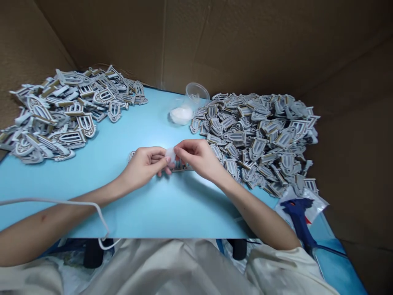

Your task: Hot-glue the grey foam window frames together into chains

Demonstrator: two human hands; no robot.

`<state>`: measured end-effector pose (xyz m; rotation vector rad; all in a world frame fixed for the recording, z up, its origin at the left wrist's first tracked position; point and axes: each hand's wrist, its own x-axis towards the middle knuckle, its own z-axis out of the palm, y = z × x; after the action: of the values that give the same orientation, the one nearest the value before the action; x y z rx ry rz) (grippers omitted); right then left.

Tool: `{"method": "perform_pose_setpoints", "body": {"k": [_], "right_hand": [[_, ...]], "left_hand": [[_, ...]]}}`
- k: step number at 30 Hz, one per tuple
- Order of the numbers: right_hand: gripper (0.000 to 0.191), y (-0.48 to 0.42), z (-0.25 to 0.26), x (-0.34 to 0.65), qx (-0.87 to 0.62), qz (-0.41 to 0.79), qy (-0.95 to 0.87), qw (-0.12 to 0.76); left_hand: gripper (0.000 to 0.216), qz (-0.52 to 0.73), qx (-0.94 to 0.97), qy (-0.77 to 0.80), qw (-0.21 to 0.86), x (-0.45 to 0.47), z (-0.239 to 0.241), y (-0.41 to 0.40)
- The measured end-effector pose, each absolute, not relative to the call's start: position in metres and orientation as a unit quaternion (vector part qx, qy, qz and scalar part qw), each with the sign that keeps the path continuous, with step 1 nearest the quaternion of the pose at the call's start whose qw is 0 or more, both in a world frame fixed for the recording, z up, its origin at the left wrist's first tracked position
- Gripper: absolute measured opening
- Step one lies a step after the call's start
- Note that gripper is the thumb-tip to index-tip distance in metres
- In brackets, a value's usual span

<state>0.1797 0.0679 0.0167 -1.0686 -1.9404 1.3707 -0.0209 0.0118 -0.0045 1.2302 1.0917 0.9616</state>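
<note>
Over the middle of the blue table, my left hand [146, 164] pinches a small translucent white piece [170, 155] between thumb and fingers. From the other side, the fingertips of my right hand [198, 157] are closed on the edge of that same piece. Just beneath my hands lie a few grey arched window-shaped pieces [178, 166], mostly covered by the fingers. Another such piece [131, 155] peeks out left of my left hand.
Heaped grey arched pieces [70, 108] fill the back left, and a second heap [258, 135] the right. Between them stands a clear tub with white contents [181, 114]. A blue glue gun [299, 221] lies front right. One white cable [76, 203] crosses my left forearm. Cardboard walls [184, 45] surround the table.
</note>
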Motion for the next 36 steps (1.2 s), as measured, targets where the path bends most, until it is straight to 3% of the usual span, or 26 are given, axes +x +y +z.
{"method": "perform_pose_setpoints", "body": {"k": [6, 14, 19, 23, 26, 31, 36], "right_hand": [[0.008, 0.069, 0.010, 0.178, -0.362, 0.459, -0.756, 0.294], [0.016, 0.067, 0.008, 0.182, -0.348, 0.437, -0.763, 0.325], [0.023, 0.062, 0.012, 0.179, -0.350, 0.619, -0.633, 0.306], [0.043, 0.063, 0.015, 0.177, -0.350, 0.699, -0.562, 0.269], [0.050, 0.065, 0.013, 0.176, -0.354, 0.670, -0.589, 0.283], [0.048, 0.065, 0.010, 0.175, -0.345, 0.640, -0.616, 0.302], [0.034, 0.064, 0.012, 0.181, -0.377, 0.541, -0.658, 0.364]], "left_hand": [[0.035, 0.433, 0.537, 0.458, 0.560, -0.022, -0.013, 0.010], [0.044, 0.433, 0.546, 0.467, 0.544, -0.027, -0.005, 0.004], [0.039, 0.438, 0.559, 0.480, 0.515, -0.028, -0.004, 0.003], [0.024, 0.450, 0.597, 0.502, 0.435, -0.031, -0.008, 0.002], [0.019, 0.447, 0.614, 0.505, 0.411, -0.030, -0.008, 0.000], [0.033, 0.432, 0.574, 0.500, 0.484, -0.028, -0.001, 0.000], [0.042, 0.434, 0.543, 0.505, 0.511, -0.028, 0.000, 0.001]]}}
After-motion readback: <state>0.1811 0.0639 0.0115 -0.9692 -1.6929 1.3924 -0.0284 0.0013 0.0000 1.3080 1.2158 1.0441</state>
